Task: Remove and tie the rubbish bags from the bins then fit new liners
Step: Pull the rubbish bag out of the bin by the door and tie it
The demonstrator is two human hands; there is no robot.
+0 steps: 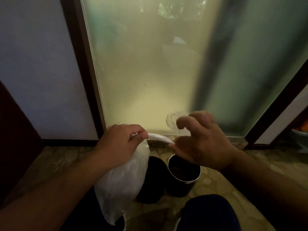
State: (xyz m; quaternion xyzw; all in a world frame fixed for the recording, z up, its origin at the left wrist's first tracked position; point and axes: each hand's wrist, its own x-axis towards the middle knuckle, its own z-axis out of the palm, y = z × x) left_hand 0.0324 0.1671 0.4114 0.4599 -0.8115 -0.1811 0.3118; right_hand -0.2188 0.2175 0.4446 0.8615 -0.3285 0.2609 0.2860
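A white rubbish bag (121,180) hangs in the air below my left hand (120,142), which is closed on its gathered neck. A twisted strip of the bag's top (160,139) stretches from that fist to my right hand (200,144), pinched between thumb and lower fingers while the index finger curls free. A clear loop of plastic (171,120) shows behind the right fingers. On the floor below stand two round dark bins: one bin (153,179) partly hidden by the bag, and an open bin with a metal rim (183,174) with no liner visible.
A frosted glass panel (150,72) in a dark frame stands straight ahead, a pale wall (41,72) to its left. The floor is patterned carpet (66,160). My knee in dark trousers (208,212) is at the bottom. Some objects sit at the right edge (300,139).
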